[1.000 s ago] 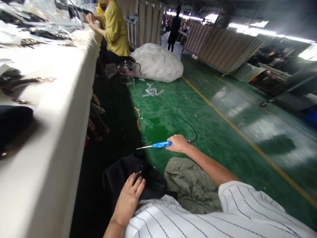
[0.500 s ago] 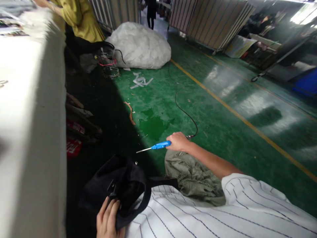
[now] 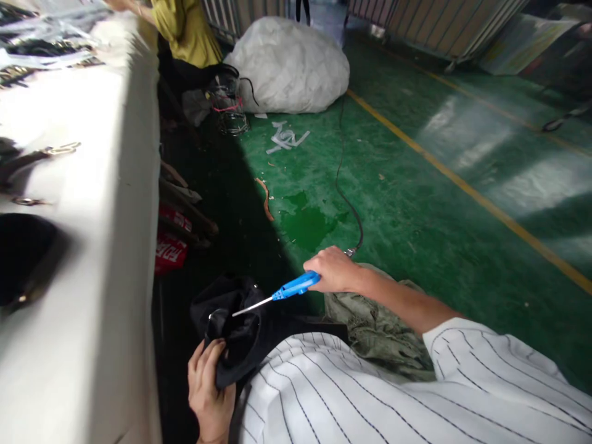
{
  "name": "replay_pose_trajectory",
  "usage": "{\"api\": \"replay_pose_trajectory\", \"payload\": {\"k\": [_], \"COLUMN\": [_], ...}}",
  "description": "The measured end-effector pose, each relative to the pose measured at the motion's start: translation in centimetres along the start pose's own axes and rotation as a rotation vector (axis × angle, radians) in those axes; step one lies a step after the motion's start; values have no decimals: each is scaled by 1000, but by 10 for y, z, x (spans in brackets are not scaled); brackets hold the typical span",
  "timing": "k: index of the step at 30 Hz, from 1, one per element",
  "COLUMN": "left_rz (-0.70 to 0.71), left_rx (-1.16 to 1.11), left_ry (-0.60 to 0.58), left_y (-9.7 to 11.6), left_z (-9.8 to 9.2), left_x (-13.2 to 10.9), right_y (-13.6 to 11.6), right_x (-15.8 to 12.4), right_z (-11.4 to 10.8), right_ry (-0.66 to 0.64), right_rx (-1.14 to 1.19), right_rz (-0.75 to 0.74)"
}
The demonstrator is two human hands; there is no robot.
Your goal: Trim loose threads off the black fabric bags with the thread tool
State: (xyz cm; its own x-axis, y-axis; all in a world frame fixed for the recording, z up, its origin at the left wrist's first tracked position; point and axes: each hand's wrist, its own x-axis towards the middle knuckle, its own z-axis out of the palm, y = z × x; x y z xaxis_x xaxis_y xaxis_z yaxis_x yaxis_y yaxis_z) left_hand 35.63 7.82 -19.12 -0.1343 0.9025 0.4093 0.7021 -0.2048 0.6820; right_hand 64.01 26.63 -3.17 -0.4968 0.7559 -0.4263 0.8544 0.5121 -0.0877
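Observation:
My left hand (image 3: 209, 387) is closed around a bunched piece of black fabric (image 3: 234, 330) held low in front of my lap. My right hand (image 3: 333, 271) grips a blue-handled tool with thin metal blades, the snips (image 3: 282, 292). Their metal tip points left and down and reaches the top of the black fabric. My knee in olive trousers (image 3: 377, 330) lies under my right forearm.
A long white table (image 3: 99, 234) runs along the left, with black items and metal buckles on it. A person in a yellow top (image 3: 185, 28) works at its far end. A big white sack (image 3: 289, 65), paper scraps, a black cable (image 3: 345, 185) and a yellow line mark the green floor.
My left hand gathered the black fabric up from my lap and gripped it. My right hand tilted the snips down until the tip met the fabric. The view swung.

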Motion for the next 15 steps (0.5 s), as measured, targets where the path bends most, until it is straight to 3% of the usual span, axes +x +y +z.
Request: {"api": "replay_pose_trajectory", "payload": {"k": [2, 6, 10, 15], "left_rz": [35, 57, 55, 22], "left_rx": [1, 16, 22, 40], "left_ry": [-42, -37, -49, 7], "left_y": [2, 6, 5, 3], "left_z": [0, -2, -3, -5], "left_x": [0, -1, -2, -3], "right_y": [3, 20, 30, 35], "right_x": [8, 17, 6, -14], "right_z": [-3, -2, 7, 6], "right_ry": [3, 78, -42, -66], "right_rx": [-21, -78, -89, -124], "right_rz": [-2, 158, 82, 106]}}
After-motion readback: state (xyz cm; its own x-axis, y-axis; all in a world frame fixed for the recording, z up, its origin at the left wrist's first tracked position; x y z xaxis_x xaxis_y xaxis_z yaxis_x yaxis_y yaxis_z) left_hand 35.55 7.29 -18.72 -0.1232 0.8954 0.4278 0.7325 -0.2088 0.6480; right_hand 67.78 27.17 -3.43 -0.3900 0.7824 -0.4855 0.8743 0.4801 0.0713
